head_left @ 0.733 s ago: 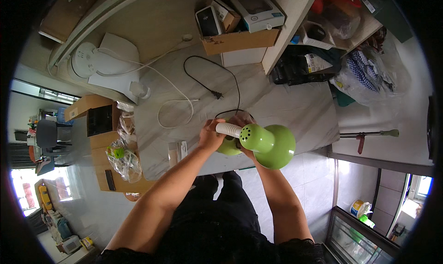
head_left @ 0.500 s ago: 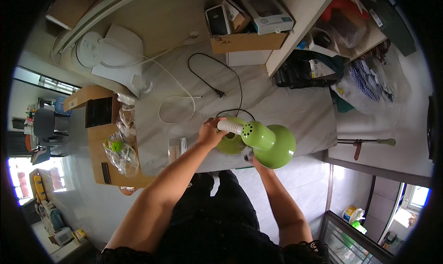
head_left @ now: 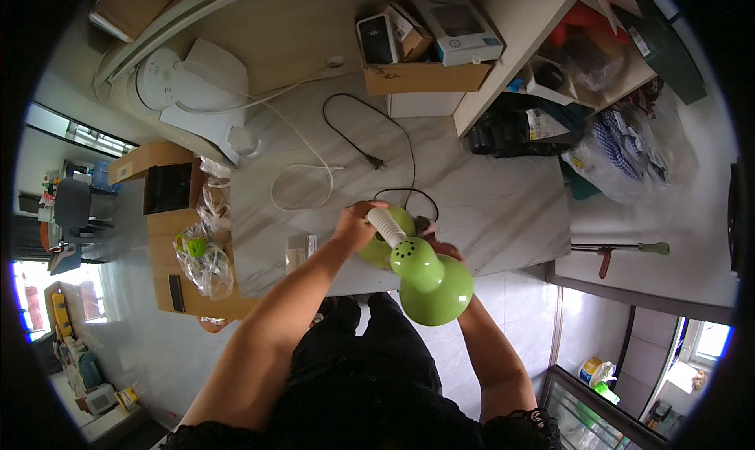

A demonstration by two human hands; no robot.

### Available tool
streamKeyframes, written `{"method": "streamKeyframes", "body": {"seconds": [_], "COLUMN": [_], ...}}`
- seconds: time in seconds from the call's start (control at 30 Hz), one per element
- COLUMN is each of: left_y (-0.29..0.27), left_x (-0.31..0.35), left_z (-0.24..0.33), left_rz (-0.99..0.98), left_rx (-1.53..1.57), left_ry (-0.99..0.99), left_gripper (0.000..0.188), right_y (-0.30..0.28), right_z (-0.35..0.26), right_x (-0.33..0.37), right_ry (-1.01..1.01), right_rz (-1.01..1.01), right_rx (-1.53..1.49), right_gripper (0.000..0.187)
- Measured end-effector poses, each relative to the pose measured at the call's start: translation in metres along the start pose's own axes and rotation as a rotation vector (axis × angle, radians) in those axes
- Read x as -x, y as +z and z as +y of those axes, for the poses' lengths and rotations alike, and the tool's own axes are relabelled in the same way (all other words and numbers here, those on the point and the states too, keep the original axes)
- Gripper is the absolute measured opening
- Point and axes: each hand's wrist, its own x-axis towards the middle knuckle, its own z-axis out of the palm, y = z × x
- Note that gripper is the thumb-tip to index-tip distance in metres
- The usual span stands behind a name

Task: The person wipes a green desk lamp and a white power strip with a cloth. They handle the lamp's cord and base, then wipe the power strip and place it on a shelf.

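Observation:
A green desk lamp (head_left: 422,263) with a pale ribbed flexible neck stands at the front of the marble-patterned table (head_left: 487,206). My left hand (head_left: 358,224) is closed round the neck, near where it meets the round green base (head_left: 376,249). The lamp's shade tilts toward me, over the table's front edge. Beside the base on the right, my right hand (head_left: 447,250) holds a small dark, crumpled cloth (head_left: 427,227) against or close to it. The shade hides part of that hand. A black power cord (head_left: 412,155) runs back from the lamp to a plug (head_left: 375,162).
Farther back lie a white cable (head_left: 330,184) and a white appliance (head_left: 193,80). A cardboard box (head_left: 425,79) holding smaller boxes sits against the shelf. A small clear box (head_left: 299,252) is left of my arm. Plastic bags (head_left: 206,263) and a phone (head_left: 175,293) lie on cardboard at left.
The lamp's shade has swung left and toward me. My right hand has moved up from under the shade to the right side of the base, with the cloth.

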Motion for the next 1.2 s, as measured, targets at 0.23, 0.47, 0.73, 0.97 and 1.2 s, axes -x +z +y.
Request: {"method": "streamKeyframes", "body": {"seconds": [0.23, 0.47, 0.73, 0.97, 1.2], "left_y": [0.0, -0.006, -0.018, -0.012, -0.013], "left_x": [-0.007, 0.001, 0.011, 0.037, 0.041], "left_z": [-0.02, -0.022, -0.02, -0.015, -0.019], "left_rz": [-0.056, -0.057, 0.053, 0.159, 0.244], "left_rx": [0.032, -0.027, -0.126, -0.01, -0.009], "left_ry": [0.113, 0.308, 0.284, 0.212, 0.128], "left_gripper": [0.035, 0.039, 0.037, 0.038, 0.036], "right_y": [0.032, 0.027, -0.002, 0.043, 0.004], "right_z": [-0.008, -0.001, -0.052, -0.045, -0.012], "right_x": [-0.103, -0.039, -0.08, -0.128, -0.059], "right_ry": [-0.37, -0.379, -0.333, -0.345, -0.478], "right_rz": [0.073, -0.008, 0.097, -0.414, -0.35], "right_rx": [0.332, 0.538, 0.442, 0.717, 1.0], "right_gripper": [0.046, 0.043, 0.037, 0.037, 0.037]}}
